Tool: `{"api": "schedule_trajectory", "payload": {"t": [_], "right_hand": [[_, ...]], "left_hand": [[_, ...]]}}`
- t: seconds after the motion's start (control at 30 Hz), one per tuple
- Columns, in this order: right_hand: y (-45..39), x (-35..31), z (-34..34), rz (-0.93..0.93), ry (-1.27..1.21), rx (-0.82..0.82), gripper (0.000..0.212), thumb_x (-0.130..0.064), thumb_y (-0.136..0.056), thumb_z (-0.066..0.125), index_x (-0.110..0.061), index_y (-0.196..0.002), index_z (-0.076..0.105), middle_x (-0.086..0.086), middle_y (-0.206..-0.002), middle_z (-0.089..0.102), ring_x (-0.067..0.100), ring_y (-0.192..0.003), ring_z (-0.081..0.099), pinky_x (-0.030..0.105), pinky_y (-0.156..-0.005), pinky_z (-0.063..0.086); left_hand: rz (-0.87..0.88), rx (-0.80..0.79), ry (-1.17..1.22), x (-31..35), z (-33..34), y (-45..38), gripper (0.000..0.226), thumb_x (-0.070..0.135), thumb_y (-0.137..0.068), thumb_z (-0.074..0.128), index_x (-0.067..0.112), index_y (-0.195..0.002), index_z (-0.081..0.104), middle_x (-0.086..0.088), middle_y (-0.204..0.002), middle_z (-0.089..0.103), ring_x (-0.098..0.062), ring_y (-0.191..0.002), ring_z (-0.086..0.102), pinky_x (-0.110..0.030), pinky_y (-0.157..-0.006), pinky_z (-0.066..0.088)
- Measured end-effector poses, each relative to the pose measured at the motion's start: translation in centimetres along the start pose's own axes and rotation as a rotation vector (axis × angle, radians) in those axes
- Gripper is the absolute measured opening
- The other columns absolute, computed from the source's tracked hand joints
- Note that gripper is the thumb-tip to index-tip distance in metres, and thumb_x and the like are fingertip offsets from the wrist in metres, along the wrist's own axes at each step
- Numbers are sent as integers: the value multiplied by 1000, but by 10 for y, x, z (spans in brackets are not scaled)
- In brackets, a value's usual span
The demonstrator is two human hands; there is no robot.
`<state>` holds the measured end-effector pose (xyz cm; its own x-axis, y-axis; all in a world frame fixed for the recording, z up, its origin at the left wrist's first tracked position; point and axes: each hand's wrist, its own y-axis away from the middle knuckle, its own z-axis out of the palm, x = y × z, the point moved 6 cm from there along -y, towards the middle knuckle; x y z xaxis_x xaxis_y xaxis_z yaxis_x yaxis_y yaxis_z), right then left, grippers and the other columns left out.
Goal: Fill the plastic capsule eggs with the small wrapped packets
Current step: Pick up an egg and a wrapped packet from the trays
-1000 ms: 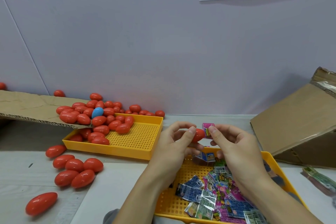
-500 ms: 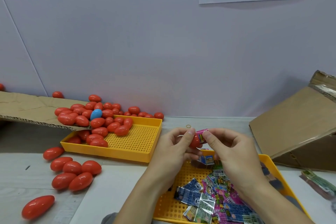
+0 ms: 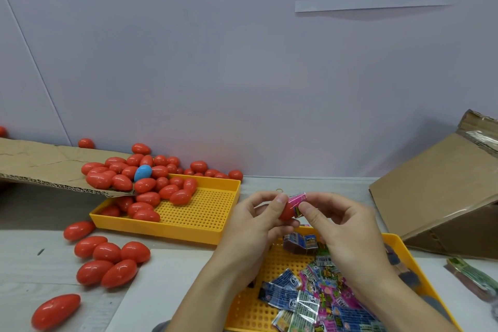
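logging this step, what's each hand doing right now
Left hand: grips the red plastic capsule egg.
Right hand: pinches the small pink wrapped packet at the egg.

we see our left hand (image 3: 250, 226) and right hand (image 3: 342, 234) bare, with short plain nails, no rings, no watch. both forearms are uncovered to the bottom edge of the frame, with no sleeve showing.

Packing workstation: yellow trays (image 3: 172, 232), bulk red capsule eggs (image 3: 145, 186), cardboard cartons (image 3: 436, 196), plain partition wall.
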<state>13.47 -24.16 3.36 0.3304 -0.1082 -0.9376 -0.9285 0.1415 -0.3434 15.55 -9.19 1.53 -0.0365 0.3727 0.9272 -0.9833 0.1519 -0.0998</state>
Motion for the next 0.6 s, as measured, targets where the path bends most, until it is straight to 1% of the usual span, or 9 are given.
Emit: {"api": "schedule_trajectory", "payload": {"t": [0.03, 0.1, 0.2, 0.3, 0.43, 0.53, 0.6], "right_hand": [[0, 0, 1, 0, 6, -10, 7, -27, -81, 74, -31, -85, 77, -10, -87, 76, 3, -82, 67, 23, -69, 49], [0, 1, 0, -2, 28, -19, 10, -21, -84, 74, -30, -88, 77, -10, -88, 76, 5, -86, 69, 26, -74, 53], [0, 2, 0, -3, 71, -36, 12, -19, -86, 73, -29, -92, 77, -10, -91, 76, 8, -91, 69, 31, -82, 57], [0, 2, 1, -13, 99, -47, 13, -18, -86, 74, -28, -93, 77, -11, -92, 76, 6, -92, 69, 31, -83, 57], [0, 1, 3, -10, 87, -52, 14, -15, -88, 71, -27, -93, 77, -10, -92, 76, 6, -92, 69, 33, -85, 55], [1, 1, 3, 17, 50, -27, 14, -21, -91, 67, -31, -91, 76, -15, -89, 75, -1, -89, 66, 29, -79, 52], [1, 0, 1, 21, 44, 0, 11, -25, -90, 67, -30, -87, 76, -16, -87, 74, -2, -88, 65, 26, -78, 50]], "left_hand": [[-2, 2, 6, 0, 0, 0, 34, 21, -91, 67, -1, -116, 65, -15, -97, 74, -27, -82, 73, -29, -74, 60], [-1, -2, 3, 0, 0, -1, 34, 19, -89, 68, -2, -115, 67, -17, -102, 74, -30, -89, 73, -28, -76, 60], [13, -21, -18, 1, 1, -1, 32, 17, -86, 70, -2, -112, 70, -17, -106, 74, -30, -99, 72, -28, -79, 59], [28, -15, -45, 0, -1, -1, 26, 12, -87, 71, 0, -109, 71, -14, -104, 75, -26, -99, 73, -29, -81, 59], [64, 6, -121, 1, -2, -1, 19, 12, -86, 74, 5, -104, 73, -13, -103, 75, -26, -98, 73, -32, -81, 59], [100, 31, -243, 4, -3, 0, 14, 16, -85, 77, 15, -100, 76, -6, -101, 75, -23, -96, 73, -38, -84, 60], [113, 40, -302, 5, -3, 1, 14, 18, -85, 78, 18, -99, 76, -3, -100, 76, -21, -95, 73, -42, -87, 60]]}}
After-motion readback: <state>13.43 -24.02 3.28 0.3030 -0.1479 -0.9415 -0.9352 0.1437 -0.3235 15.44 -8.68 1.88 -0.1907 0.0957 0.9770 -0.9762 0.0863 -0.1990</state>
